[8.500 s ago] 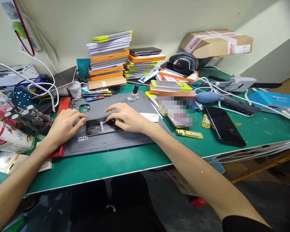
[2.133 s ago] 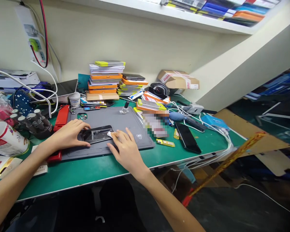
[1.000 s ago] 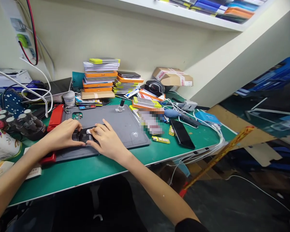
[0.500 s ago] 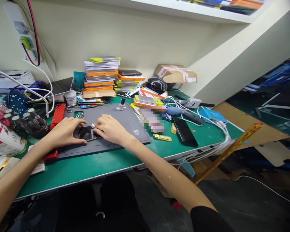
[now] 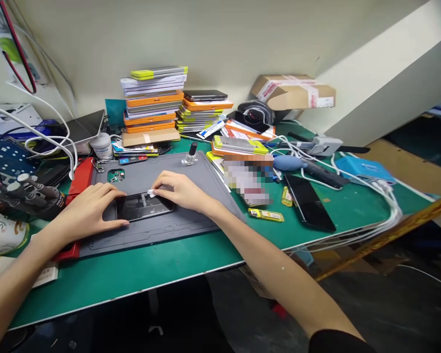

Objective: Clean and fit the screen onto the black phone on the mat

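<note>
A black phone (image 5: 143,207) lies screen-up on a grey work mat (image 5: 183,223) on the green bench. My left hand (image 5: 90,211) clasps the phone's left end, thumb at the near edge and fingers at the far edge. My right hand (image 5: 182,190) presses a small white wipe (image 5: 152,193) onto the far edge of the glass, with fingers bent over it.
Behind the mat stand stacks of orange and yellow boxes (image 5: 154,100), a small glass bottle (image 5: 191,154) and a white jar (image 5: 102,145). A second black phone (image 5: 308,201), a yellow lighter (image 5: 266,214), white cables (image 5: 367,215) and a blue blower (image 5: 288,162) lie to the right. Screwdrivers (image 5: 25,193) sit at the left.
My right hand took the white wipe from the mat and has rubbed it across the phone's glass, now at the far edge. My left hand kept hold of the phone's left end.
</note>
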The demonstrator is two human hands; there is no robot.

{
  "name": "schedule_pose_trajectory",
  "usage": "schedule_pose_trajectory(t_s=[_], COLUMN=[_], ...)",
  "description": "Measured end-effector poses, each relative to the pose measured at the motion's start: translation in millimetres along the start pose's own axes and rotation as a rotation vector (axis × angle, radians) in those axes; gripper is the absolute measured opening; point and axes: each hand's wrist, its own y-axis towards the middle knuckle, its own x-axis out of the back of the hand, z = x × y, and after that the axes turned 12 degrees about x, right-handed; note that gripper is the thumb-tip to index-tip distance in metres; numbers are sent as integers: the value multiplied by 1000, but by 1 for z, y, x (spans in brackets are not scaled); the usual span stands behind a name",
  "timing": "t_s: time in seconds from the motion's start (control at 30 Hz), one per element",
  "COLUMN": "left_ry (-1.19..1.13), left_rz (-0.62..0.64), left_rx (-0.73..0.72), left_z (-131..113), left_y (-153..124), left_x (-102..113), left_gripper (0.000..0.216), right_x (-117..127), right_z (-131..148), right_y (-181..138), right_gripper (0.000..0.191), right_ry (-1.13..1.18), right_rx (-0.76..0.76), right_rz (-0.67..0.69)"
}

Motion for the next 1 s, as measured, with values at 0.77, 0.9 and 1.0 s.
schedule_pose_trajectory(t_s=[0.77,0.9,1.0], left_ry=[49,70,101], left_rz=[-136,-115,-112], left_rx=[-199,-160,-151], left_z=[-4,-6,-7], left_y=[-9,-11,-12], left_x=[2,2,3], left_gripper=[66,65,66], right_x=[22,36,41], right_z=[-10,-7,-5], right_y=[-1,-4,-5], right_gripper=[16,23,21], right_ry=[137,170,198], right_rx=[19,2,-28], right_rz=[62,174,180])
